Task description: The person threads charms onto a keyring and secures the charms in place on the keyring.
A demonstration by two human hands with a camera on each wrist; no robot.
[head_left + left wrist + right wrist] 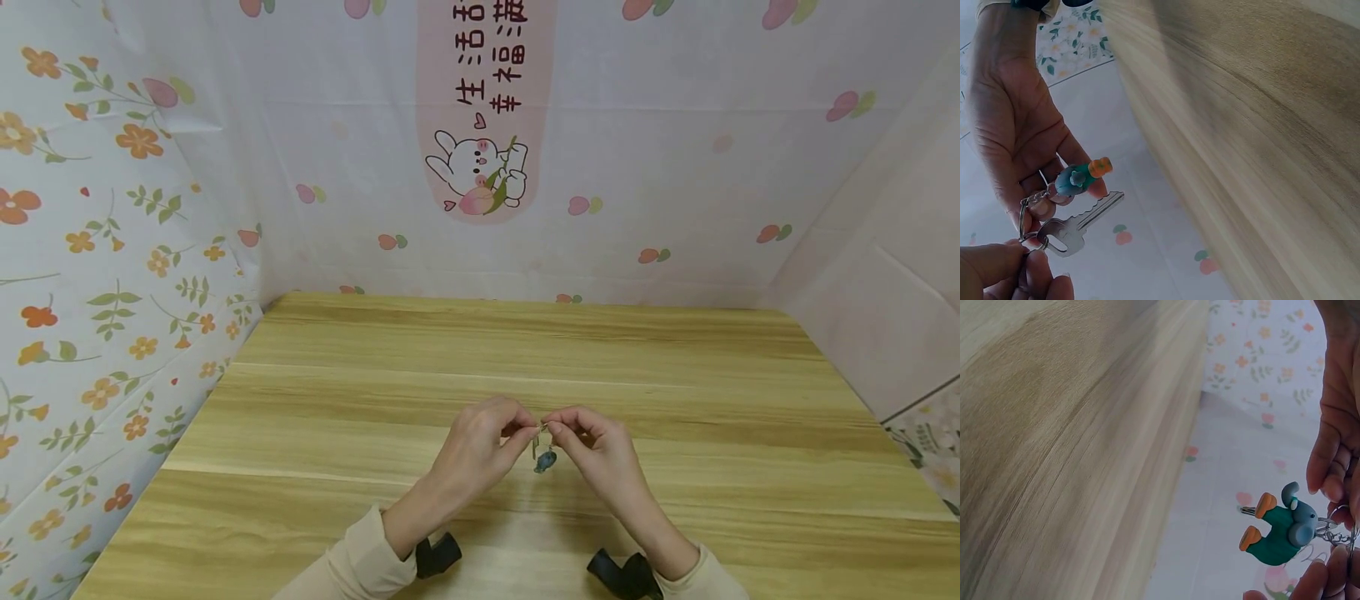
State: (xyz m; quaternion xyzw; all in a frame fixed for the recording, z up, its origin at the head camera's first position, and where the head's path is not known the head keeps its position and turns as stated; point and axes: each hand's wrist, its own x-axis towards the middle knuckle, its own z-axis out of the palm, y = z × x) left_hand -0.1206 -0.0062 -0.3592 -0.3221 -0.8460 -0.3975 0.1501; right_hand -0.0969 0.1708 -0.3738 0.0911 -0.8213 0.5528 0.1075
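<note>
Left hand (480,439) and right hand (602,452) pinch the key ring (1021,222); the key (1074,235) hangs lengthwise beneath it, nearer left.

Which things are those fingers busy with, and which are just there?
Part of the job:
left fingers and right fingers, pinching the metal parts
key
metal rings
small chain
green animal charm with orange feet

Just there:
wooden table
flowery cloth on the left
rabbit picture at the back
</note>
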